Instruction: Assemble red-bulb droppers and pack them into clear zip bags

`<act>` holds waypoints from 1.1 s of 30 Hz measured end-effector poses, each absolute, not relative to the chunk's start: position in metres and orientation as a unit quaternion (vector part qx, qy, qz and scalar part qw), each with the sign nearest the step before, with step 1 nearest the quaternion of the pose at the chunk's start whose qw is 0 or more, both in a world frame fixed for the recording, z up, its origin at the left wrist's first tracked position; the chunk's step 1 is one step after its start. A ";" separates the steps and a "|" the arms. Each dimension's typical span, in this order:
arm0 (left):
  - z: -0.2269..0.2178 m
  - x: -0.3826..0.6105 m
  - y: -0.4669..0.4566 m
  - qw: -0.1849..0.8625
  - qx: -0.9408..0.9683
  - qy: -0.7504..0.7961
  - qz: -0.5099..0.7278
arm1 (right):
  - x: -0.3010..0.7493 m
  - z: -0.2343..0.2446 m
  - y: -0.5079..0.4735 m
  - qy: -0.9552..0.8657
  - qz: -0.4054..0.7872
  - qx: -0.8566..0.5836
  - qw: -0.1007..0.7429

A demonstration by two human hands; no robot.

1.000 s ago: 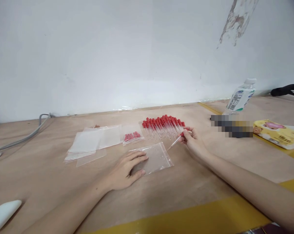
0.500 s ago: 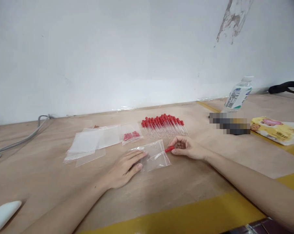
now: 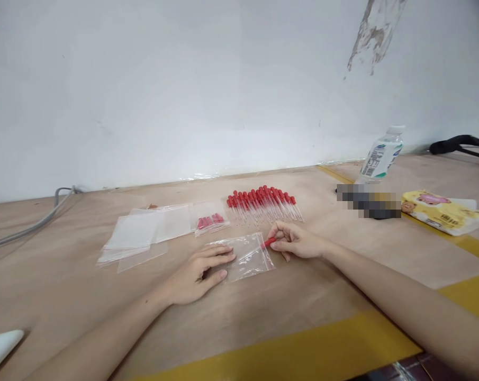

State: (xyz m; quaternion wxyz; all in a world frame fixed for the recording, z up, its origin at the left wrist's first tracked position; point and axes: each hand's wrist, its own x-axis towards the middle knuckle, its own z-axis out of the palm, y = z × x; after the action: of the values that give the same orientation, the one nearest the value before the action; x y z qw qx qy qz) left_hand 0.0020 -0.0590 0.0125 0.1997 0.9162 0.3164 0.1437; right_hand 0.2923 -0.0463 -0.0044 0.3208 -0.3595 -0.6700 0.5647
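Observation:
My left hand [image 3: 197,270] rests on the left part of a clear zip bag [image 3: 249,256], fingers curled over its edge and holding it on the wooden table [image 3: 287,312]. My right hand [image 3: 292,241] pinches the red bulb of a glass dropper [image 3: 268,243] whose clear stem lies inside the bag's mouth. Behind them lies a row of several red-capped droppers [image 3: 263,203]. To its left sits a small filled bag of droppers [image 3: 209,222].
A stack of empty clear bags [image 3: 144,235] lies at the left. A plastic water bottle [image 3: 380,156], a blurred dark object [image 3: 368,203] and a yellow tissue pack [image 3: 445,211] stand at the right. A grey cable [image 3: 33,222] runs along the far left. Yellow tape [image 3: 303,354] marks the near edge.
My right hand carried one dropper from the row down to the bag and slid its stem into the mouth. My left hand kept the bag pressed down.

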 end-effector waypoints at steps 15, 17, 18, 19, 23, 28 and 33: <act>0.007 0.011 -0.055 0.204 0.899 0.336 0.192 | 0.283 -0.011 -0.048 -0.755 0.394 -0.422 0.312; 0.006 0.012 -0.054 0.199 0.902 0.332 0.193 | 0.283 -0.008 -0.049 -0.769 0.375 -0.413 0.311; 0.006 0.012 -0.054 0.197 0.903 0.331 0.192 | 0.282 -0.007 -0.049 -0.764 0.380 -0.419 0.311; 0.006 0.013 -0.054 0.195 0.904 0.330 0.191 | 0.281 -0.006 -0.049 -0.750 0.390 -0.430 0.316; 0.006 0.014 -0.055 0.183 0.908 0.329 0.185 | 0.277 -0.001 -0.053 -0.680 0.426 -0.467 0.372; 0.006 0.016 -0.057 0.166 0.910 0.334 0.183 | 0.271 0.007 -0.064 -0.683 0.443 -0.471 0.339; 0.007 0.016 -0.059 0.157 0.907 0.344 0.186 | 0.266 0.005 -0.068 -0.649 0.447 -0.512 0.341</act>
State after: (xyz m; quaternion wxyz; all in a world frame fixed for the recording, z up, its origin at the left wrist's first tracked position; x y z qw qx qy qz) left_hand 0.0161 -0.0595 0.0069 0.1567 0.9070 0.3438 0.1859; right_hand 0.2665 -0.0678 0.0046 0.3407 -0.5122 -0.6493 0.4472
